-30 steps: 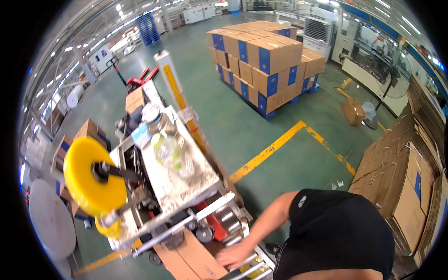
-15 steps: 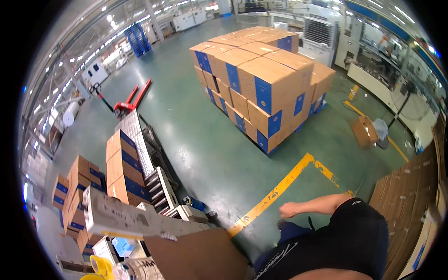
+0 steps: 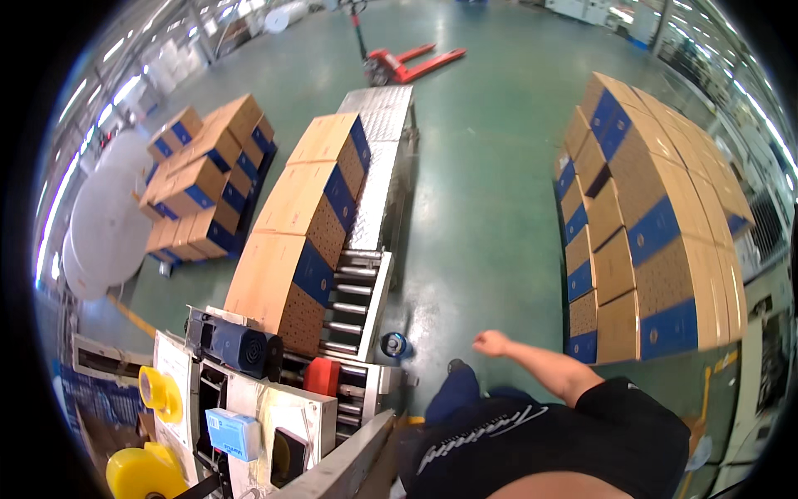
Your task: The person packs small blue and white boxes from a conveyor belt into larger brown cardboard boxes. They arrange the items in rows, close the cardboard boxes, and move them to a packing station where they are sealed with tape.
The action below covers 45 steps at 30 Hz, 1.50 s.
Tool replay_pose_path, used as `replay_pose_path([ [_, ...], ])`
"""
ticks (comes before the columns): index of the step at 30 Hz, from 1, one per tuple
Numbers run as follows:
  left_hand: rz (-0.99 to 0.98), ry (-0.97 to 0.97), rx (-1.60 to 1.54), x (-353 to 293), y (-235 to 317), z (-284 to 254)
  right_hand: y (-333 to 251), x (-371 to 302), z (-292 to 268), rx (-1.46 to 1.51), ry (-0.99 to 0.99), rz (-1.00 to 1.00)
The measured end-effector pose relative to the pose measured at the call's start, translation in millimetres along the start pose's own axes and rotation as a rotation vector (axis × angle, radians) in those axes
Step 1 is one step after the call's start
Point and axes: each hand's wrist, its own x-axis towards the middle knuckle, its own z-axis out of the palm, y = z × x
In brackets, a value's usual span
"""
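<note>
My right hand (image 3: 490, 342) hangs in front of my body over the green floor, its fingers curled in and nothing visible in them. It touches nothing. Nearest to it, to the left, a blue cylindrical motor-like part (image 3: 396, 344) sits beside the roller conveyor (image 3: 356, 290). My left hand is out of view. A row of brown and blue cartons (image 3: 270, 264) stands along the conveyor, which leads to a metal tread-plate platform (image 3: 376, 158).
A tall carton stack (image 3: 657, 224) stands at the right. More stacked cartons (image 3: 204, 179) are at the left beside large white rolls (image 3: 108, 216). A red pallet jack (image 3: 407, 65) stands beyond the platform. Close at left is a machine with yellow reels (image 3: 148, 472) and a blue-and-white box (image 3: 233, 433).
My view has swung left, so the conveyor and its cartons now lie ahead and the tall stack has shifted to the right edge. My right hand stays curled in front of me.
</note>
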Motion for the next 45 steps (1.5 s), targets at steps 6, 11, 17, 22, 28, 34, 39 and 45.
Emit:
replay_pose_path([
  [6,-0.177,0.196,-0.126,41.8,77.4,-54.6,123.9,38.7,-138.8,-0.072,-0.087,0.662],
  [11,-0.206,0.378,-0.185,91.0,147.8,-94.2,137.6,184.6,-246.1,0.023,-0.328,0.827],
  [17,0.293,0.985,0.247,268.3,390.7,-239.9,-27.5,612.5,-396.0,-0.256,0.418,-0.338],
  [22,0.012,0.662,0.913,402.6,525.1,-327.7,-303.3,800.7,-478.1,-0.089,0.593,-0.572],
  [28,0.0,0.588,0.932,469.3,522.9,-331.1,-314.0,895.4,-472.5,0.154,-0.007,-0.274],
  [34,0.031,0.65,0.85,539.4,583.8,-299.8,-314.7,965.8,-544.9,0.132,0.053,-0.245],
  [39,-0.146,0.76,0.614,609.3,699.0,-222.0,-344.6,1091.1,-600.1,0.115,0.033,-0.237],
  [45,-0.452,1.711,-0.362,566.8,652.4,-158.3,-375.9,1223.1,-657.3,0.275,-0.851,-0.034],
])
